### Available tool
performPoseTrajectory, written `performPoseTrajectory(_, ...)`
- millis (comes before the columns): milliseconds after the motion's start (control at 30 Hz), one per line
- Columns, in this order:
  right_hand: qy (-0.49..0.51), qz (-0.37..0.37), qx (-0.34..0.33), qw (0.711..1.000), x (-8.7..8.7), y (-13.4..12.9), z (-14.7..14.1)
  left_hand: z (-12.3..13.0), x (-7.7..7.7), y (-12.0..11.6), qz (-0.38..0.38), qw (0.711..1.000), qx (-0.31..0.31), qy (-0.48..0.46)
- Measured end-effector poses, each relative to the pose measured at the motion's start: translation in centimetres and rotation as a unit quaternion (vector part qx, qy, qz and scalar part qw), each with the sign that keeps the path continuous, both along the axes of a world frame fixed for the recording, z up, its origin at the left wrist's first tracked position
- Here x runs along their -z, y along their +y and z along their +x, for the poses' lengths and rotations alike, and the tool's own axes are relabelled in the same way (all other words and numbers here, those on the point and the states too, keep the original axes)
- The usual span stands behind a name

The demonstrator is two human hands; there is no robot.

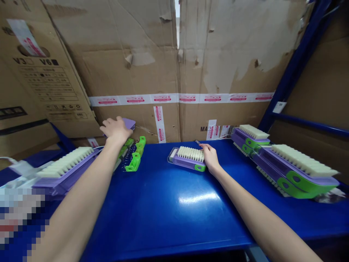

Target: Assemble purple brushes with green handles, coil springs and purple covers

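Observation:
My left hand (116,129) is at the back left, its fingers closed over a flat purple piece (129,123) that is partly hidden by the hand. Below it lie bright green plastic clips (134,162) beside a row of thin clear or dark parts. Near the middle, a purple brush (188,163) with a cream bristle block facing up and a green end tab rests on the blue surface. My right hand (211,159) is closed around the right end of this brush. A small thin grey item (197,142) shows by its fingertips; I cannot make out what it is.
More purple brushes stand stacked in pairs on the right (297,174). Another brush (68,167) lies at left, near a white plug (23,167) with a cable. Cardboard sheets (131,72) wall the back of the blue table (152,211). A blue metal post (289,69) rises at right.

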State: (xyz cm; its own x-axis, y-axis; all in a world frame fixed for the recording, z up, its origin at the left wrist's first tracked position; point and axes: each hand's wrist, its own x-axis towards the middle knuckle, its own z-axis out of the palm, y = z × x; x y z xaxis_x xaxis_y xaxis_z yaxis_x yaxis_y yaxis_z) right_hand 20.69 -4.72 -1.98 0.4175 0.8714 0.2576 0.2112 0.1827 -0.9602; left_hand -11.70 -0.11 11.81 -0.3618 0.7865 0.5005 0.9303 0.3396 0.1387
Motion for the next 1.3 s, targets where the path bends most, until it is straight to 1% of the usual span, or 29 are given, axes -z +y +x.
performPoseTrajectory(67, -0.003, -0.002, 0.000, 1.000, 0.0, 0.0, 0.0, 2.0, -0.7, -1.0, 0.036, 0.998, 0.047, 0.009)
performPoseTrajectory(133, -0.001, -0.005, -0.001, 1.000, -0.1, 0.0, 0.0, 4.0, -0.9, -2.0, 0.037, 0.996, 0.084, -0.004)
performPoseTrajectory(233, -0.016, 0.007, -0.012, 1.000, -0.7, -0.7, -0.1, 6.8, -0.1, -2.9, -0.010, 0.990, 0.137, -0.010)
performPoseTrajectory(300, -0.103, 0.041, -0.045, 0.993, -1.4, -1.5, -0.2, 8.3, 0.9, -2.9, -0.034, 0.987, 0.158, 0.000)
performPoseTrajectory(333, -0.173, 0.060, -0.069, 0.981, -1.8, -2.0, -0.3, 8.8, 1.6, -2.8, -0.045, 0.985, 0.166, 0.003)
performPoseTrajectory(400, -0.312, 0.076, -0.113, 0.940, -2.5, -2.9, -0.6, 9.6, 2.8, -2.5, -0.068, 0.983, 0.172, 0.005)
performPoseTrajectory(433, -0.360, 0.071, -0.128, 0.921, -2.7, -3.2, -0.7, 9.8, 3.3, -2.2, -0.081, 0.981, 0.174, 0.001)
performPoseTrajectory(467, -0.390, 0.062, -0.136, 0.909, -2.8, -3.4, -0.9, 9.9, 3.9, -2.0, -0.094, 0.980, 0.177, -0.004)
performPoseTrajectory(500, -0.400, 0.051, -0.136, 0.905, -2.9, -3.4, -1.0, 10.0, 4.4, -1.7, -0.106, 0.978, 0.180, -0.010)
performPoseTrajectory(533, -0.394, 0.042, -0.130, 0.909, -2.9, -3.4, -1.1, 10.0, 4.8, -1.5, -0.119, 0.976, 0.183, -0.017)
performPoseTrajectory(567, -0.375, 0.036, -0.117, 0.919, -2.8, -3.3, -1.2, 9.9, 5.2, -1.2, -0.133, 0.973, 0.187, -0.026)
performPoseTrajectory(633, -0.298, 0.029, -0.076, 0.951, -2.7, -3.0, -1.3, 9.6, 5.8, -0.7, -0.161, 0.966, 0.195, -0.053)
performPoseTrajectory(700, -0.174, 0.021, -0.042, 0.984, -2.7, -2.6, -1.4, 9.3, 6.1, -0.3, -0.178, 0.959, 0.205, -0.084)
performPoseTrajectory(733, -0.098, 0.018, -0.038, 0.994, -2.7, -2.5, -1.5, 9.2, 6.0, -0.2, -0.175, 0.956, 0.215, -0.096)
performPoseTrajectory(767, -0.017, 0.019, -0.045, 0.999, -2.8, -2.5, -1.6, 9.1, 5.8, -0.3, -0.165, 0.954, 0.231, -0.101)
performPoseTrajectory(800, 0.061, 0.024, -0.062, 0.996, -2.8, -2.5, -1.7, 9.0, 5.4, -0.5, -0.149, 0.949, 0.259, -0.103)
performPoseTrajectory(833, 0.131, 0.033, -0.083, 0.987, -3.0, -2.6, -1.9, 9.0, 5.0, -0.8, -0.135, 0.939, 0.299, -0.107)
performPoseTrajectory(867, 0.187, 0.046, -0.104, 0.976, -3.1, -2.7, -2.2, 9.1, 4.5, -1.2, -0.128, 0.921, 0.351, -0.115)
performPoseTrajectory(900, 0.227, 0.059, -0.121, 0.964, -3.2, -2.8, -2.5, 9.3, 4.0, -1.8, -0.134, 0.892, 0.409, -0.135)
performPoseTrajectory(933, 0.254, 0.072, -0.134, 0.955, -3.3, -3.1, -2.8, 9.6, 3.6, -2.4, -0.161, 0.855, 0.462, -0.172)
performPoseTrajectory(967, 0.270, 0.084, -0.146, 0.948, -3.5, -3.3, -3.2, 10.0, 3.2, -3.1, -0.187, 0.820, 0.497, -0.214)
performPoseTrajectory(1000, 0.277, 0.096, -0.158, 0.943, -3.6, -3.6, -3.6, 10.5, 3.0, -3.8, -0.206, 0.793, 0.515, -0.250)
performPoseTrajectory(1067, 0.269, 0.116, -0.187, 0.938, -3.8, -4.3, -4.4, 11.6, 2.9, -5.0, -0.216, 0.751, 0.540, -0.313)
performPoseTrajectory(1133, 0.249, 0.129, -0.212, 0.936, -4.0, -4.9, -5.1, 12.5, 3.1, -5.9, -0.189, 0.711, 0.562, -0.378)
performPoseTrajectory(1167, 0.239, 0.131, -0.224, 0.936, -4.1, -5.2, -5.3, 12.9, 3.1, -6.3, -0.173, 0.699, 0.567, -0.401)
performPoseTrajectory(1200, 0.231, 0.129, -0.237, 0.935, -4.2, -5.4, -5.6, 13.0, 2.9, -6.5, -0.158, 0.693, 0.568, -0.415)
performPoseTrajectory(1233, 0.224, 0.122, -0.251, 0.934, -4.2, -5.6, -5.7, 13.0, 2.7, -6.6, -0.142, 0.696, 0.563, -0.421)
performPoseTrajectory(1267, 0.216, 0.111, -0.262, 0.934, -4.2, -5.6, -5.8, 12.7, 2.2, -6.5, -0.124, 0.711, 0.552, -0.417)
performPoseTrajectory(1300, 0.202, 0.097, -0.269, 0.937, -4.0, -5.6, -5.8, 12.2, 1.7, -6.4, -0.101, 0.737, 0.532, -0.404)
